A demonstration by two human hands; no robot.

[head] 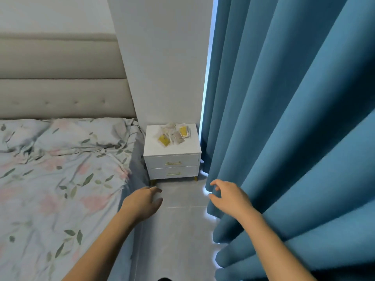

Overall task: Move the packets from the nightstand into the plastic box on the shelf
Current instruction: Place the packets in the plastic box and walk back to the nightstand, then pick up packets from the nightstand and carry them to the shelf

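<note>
Several packets (173, 133) are seen piled on the smooth white top of the nightstand (172, 157) — crinkly clear plastic sleeves, flat and roughly rectangular, two with bright yellow contents, the others pale or pinkish. The pile sits toward the back right of the top, overlapping loosely. The nightstand is boxy, with two flat drawer fronts, slim brass bar handles and short brass legs; it is wedged between the bed (60, 179) and a heavy blue curtain (294, 138) hanging in deep vertical folds. The bed is covered in a wrinkled floral sheet, backed by a padded beige headboard (60, 78) with button tufting. The floor (182, 230) is matte grey tile with one visible grout line. Both hands are held out over the floor, well short of the nightstand, empty: left hand (143, 202) palm down with fingers loosely spread, right hand (228, 196) with fingers curled apart, just beside the curtain edge. Nothing is gripped by either. The shelf and plastic box are not in view.
</note>
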